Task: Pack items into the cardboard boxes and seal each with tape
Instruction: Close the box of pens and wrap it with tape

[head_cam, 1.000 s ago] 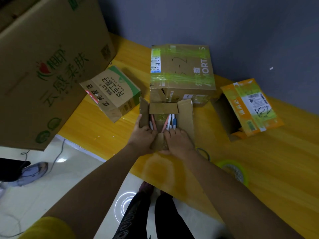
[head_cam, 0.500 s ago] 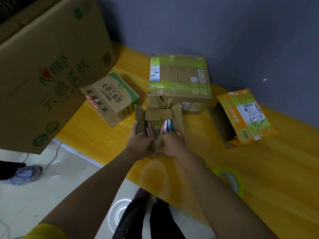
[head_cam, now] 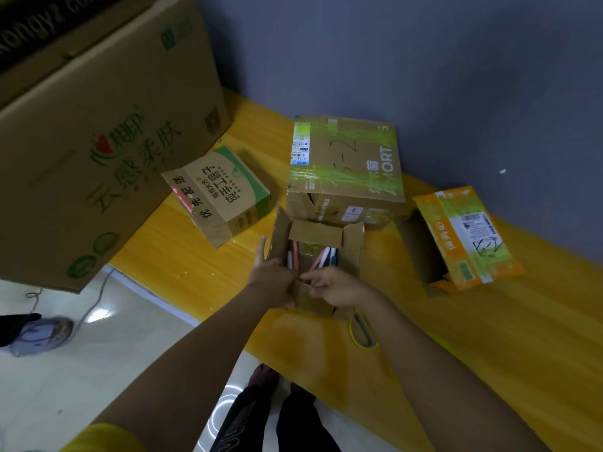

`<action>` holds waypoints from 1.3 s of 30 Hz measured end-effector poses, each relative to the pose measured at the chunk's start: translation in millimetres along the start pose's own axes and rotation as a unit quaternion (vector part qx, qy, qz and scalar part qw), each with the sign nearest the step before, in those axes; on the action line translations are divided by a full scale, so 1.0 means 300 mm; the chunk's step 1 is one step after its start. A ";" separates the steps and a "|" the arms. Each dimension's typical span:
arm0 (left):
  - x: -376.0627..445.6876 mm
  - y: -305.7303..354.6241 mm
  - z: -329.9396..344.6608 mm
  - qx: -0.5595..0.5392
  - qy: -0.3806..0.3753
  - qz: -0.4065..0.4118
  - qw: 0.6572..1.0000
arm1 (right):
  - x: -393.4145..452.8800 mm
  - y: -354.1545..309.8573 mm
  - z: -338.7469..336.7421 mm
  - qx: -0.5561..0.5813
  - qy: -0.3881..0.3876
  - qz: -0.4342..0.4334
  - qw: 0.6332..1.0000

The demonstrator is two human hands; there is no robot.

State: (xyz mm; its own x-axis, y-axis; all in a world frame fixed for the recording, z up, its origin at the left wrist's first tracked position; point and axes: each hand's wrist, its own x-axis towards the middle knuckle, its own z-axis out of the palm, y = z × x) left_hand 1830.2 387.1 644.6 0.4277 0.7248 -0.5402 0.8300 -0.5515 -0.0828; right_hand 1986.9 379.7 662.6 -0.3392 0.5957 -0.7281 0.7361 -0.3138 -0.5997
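Note:
A small open cardboard box (head_cam: 354,244) stands near the front edge of the yellow table (head_cam: 489,337), its flaps up. Several pens (head_cam: 323,257) lie inside it. My left hand (head_cam: 272,278) grips the box's near left corner, with the index finger stretched up along the left flap. My right hand (head_cam: 339,287) pinches the near flap from the right, fingers curled over its edge. Both hands meet at that near flap. A roll of tape (head_cam: 362,331) with a yellow-green rim lies just behind my right wrist, partly hidden by it.
A taped cardboard box (head_cam: 346,168) sits right behind the small one. A green-printed carton (head_cam: 218,194) lies at the left, an open orange box (head_cam: 463,236) at the right. A huge carton (head_cam: 98,132) leans over the table's left end. A grey wall backs the table.
My right hand has shifted left along the near flap to meet my left hand, and the box's side flaps now stand more upright. The camera has tilted slightly.

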 end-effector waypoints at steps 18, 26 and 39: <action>0.013 0.034 -0.034 -0.154 0.026 0.046 0.987 | -0.040 0.077 0.091 0.014 0.149 -0.037 0.988; 0.005 -0.006 -0.068 -0.237 -0.039 0.088 0.967 | -0.029 0.071 0.104 -0.093 0.091 0.006 0.991; -0.002 0.012 -0.040 -0.179 0.007 0.072 0.981 | -0.008 0.062 0.156 -0.117 0.154 0.017 0.981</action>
State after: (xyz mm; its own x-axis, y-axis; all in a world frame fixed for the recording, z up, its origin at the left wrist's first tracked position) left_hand 1837.3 389.6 654.6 0.5533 0.6564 -0.5128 0.8316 -0.4708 0.2945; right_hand 1974.1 337.8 637.7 -0.1448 0.7947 -0.5895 0.8701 -0.1814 -0.4583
